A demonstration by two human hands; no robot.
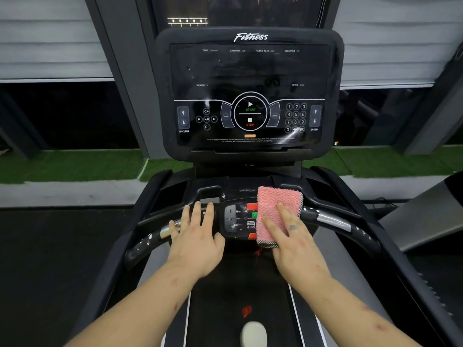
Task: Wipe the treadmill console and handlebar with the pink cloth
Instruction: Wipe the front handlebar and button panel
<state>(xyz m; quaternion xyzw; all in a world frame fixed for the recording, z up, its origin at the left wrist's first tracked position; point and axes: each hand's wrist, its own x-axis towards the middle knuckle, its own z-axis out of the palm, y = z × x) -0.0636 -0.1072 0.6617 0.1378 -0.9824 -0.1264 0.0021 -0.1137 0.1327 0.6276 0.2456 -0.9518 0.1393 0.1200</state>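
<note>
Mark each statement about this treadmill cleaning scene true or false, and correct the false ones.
1. The right hand holds the pink cloth against the button panel in the middle of the handlebar. True.
2. The left hand grips the cloth. False: it rests flat on the handlebar, touching no cloth.
3. The console display shows lit numbers. False: it is dark.
4. A pale oval object lies on the belt. True.
</note>
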